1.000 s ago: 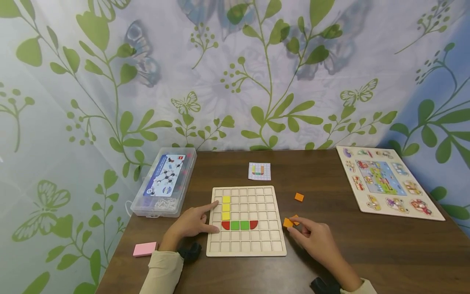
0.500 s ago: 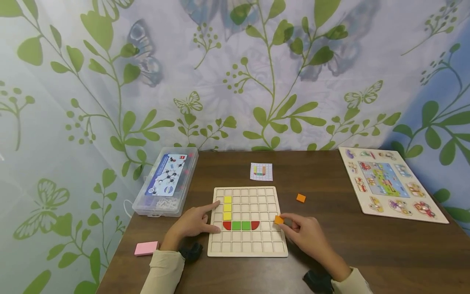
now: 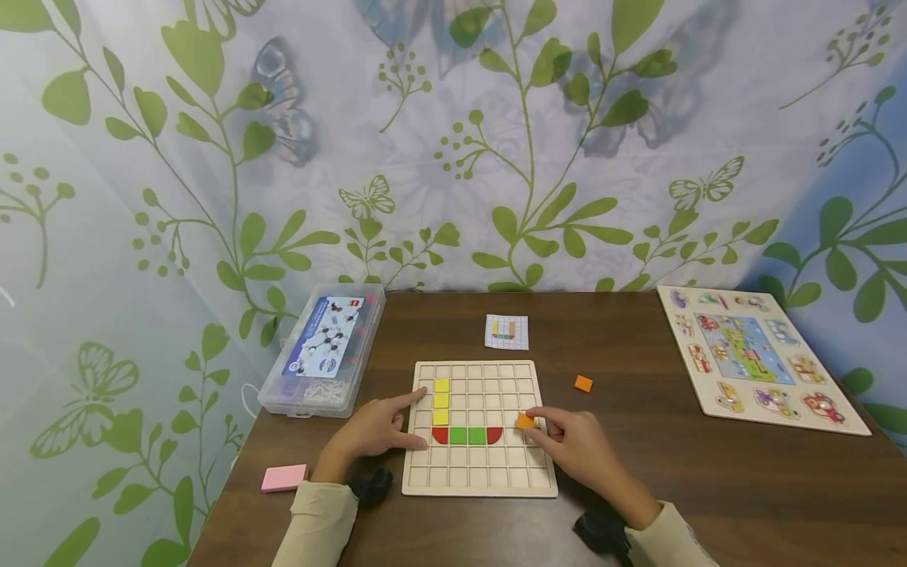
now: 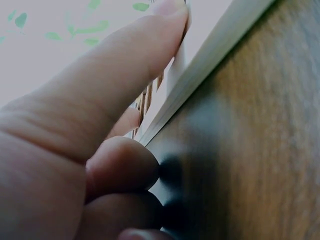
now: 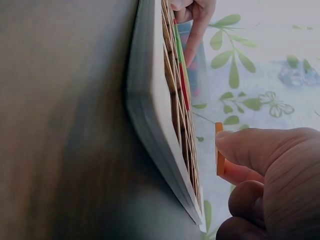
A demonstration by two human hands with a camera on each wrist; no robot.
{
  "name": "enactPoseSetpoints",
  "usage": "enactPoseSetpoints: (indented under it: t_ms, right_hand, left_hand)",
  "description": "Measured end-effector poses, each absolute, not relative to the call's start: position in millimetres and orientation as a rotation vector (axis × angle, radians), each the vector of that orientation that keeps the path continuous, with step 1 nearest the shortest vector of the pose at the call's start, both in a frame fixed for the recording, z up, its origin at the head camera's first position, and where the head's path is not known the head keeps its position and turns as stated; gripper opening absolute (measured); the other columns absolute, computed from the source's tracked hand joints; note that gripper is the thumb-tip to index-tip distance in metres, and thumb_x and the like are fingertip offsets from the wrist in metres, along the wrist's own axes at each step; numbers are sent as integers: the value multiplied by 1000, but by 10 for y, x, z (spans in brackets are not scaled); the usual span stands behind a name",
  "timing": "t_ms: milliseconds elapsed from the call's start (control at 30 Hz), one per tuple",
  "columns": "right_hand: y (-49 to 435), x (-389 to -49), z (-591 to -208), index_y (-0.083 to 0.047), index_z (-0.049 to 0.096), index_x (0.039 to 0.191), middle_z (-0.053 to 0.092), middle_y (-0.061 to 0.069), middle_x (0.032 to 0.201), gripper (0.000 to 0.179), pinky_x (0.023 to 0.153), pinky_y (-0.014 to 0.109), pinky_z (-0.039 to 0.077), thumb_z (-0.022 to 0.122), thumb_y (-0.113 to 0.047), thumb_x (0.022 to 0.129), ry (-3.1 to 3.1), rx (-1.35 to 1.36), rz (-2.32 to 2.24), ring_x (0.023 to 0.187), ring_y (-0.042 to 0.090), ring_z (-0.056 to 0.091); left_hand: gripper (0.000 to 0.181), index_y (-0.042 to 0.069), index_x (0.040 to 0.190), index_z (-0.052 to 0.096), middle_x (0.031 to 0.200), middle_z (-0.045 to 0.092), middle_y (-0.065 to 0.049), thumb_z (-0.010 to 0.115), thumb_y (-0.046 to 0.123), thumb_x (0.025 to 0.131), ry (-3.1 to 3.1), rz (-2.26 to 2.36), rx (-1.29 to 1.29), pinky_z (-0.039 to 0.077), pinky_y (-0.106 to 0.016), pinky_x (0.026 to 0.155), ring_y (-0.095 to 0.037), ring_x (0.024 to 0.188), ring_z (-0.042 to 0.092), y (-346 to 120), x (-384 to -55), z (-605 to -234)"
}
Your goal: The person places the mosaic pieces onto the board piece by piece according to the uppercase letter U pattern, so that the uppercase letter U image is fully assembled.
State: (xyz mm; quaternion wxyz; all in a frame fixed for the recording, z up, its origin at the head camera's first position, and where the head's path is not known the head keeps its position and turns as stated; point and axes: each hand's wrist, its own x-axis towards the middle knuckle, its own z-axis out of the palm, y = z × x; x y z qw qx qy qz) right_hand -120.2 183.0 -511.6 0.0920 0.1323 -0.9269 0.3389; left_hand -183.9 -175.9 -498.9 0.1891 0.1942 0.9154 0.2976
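A wooden grid board (image 3: 479, 477) lies on the table, bearing yellow squares (image 3: 442, 402) in a column and a row of green squares (image 3: 468, 435) between red rounded corner tiles (image 3: 494, 435). My left hand (image 3: 375, 429) rests at the board's left side, its outstretched index finger and thumb on the border. Over the right part of the grid, my right hand (image 3: 577, 445) pinches an orange square tile (image 3: 524, 421) between thumb and index finger. The right wrist view shows this tile (image 5: 219, 150) edge-on, raised above the board's surface. Another orange tile (image 3: 583, 383) lies right of the board.
Behind the board lies a small pattern card (image 3: 506, 332). A clear plastic case (image 3: 322, 350) stands at the back left, with a pink block (image 3: 284, 478) nearer the front. A wooden picture puzzle (image 3: 761, 358) lies at the right, and a patterned curtain (image 3: 425, 142) hangs behind the table.
My right hand has picked up the orange tile from the table beside the board and carried it left over the grid. The left hand stays at the board's edge.
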Motion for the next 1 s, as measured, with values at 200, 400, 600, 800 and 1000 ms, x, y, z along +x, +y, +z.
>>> enactPoseSetpoints:
  t_ms: [200, 400, 600, 800, 1000]
  right_hand:
    - [1760, -1251, -5107, -19, 79, 108, 30, -17, 56, 24, 48, 22, 23, 84, -26, 86, -2790, 406, 1007, 49, 0, 24]
    - [1691, -1310, -5087, -20, 79, 109, 30, -15, 56, 24, 49, 22, 23, 84, -27, 87, -2840, 438, 1029, 50, 2, 25]
    - [1677, -1384, -5096, -20, 79, 110, 27, -17, 55, 22, 51, 22, 21, 82, -27, 89, -2840, 518, 1010, 50, 1, 22]
    - [1676, -1435, -5102, -19, 78, 111, 26, -18, 54, 22, 50, 21, 21, 79, -26, 91, -2826, 632, 1000, 49, -1, 21]
    - [1628, -1462, -5098, -20, 78, 111, 29, -18, 55, 22, 51, 21, 21, 80, -28, 91, -2848, 647, 997, 49, -1, 23]
  left_hand:
    - [90, 26, 157, 43, 57, 39, 6, 84, 50, 81, 2574, 844, 546, 27, -28, 52, -11, 51, 32, -1759, -1830, -4988]
    - [90, 28, 157, 43, 57, 40, 6, 84, 52, 80, 2579, 841, 543, 28, -28, 51, -11, 50, 33, -1757, -1828, -5008]
    - [91, 29, 157, 43, 57, 41, 7, 84, 54, 80, 2575, 830, 543, 29, -28, 51, -11, 50, 34, -1745, -1833, -5013]
    - [91, 29, 157, 43, 57, 41, 6, 84, 54, 79, 2577, 820, 529, 29, -28, 52, -11, 51, 34, -1741, -1832, -4999]
    - [91, 29, 157, 43, 57, 41, 5, 84, 53, 80, 2577, 815, 522, 28, -28, 52, -11, 51, 33, -1739, -1826, -4983]
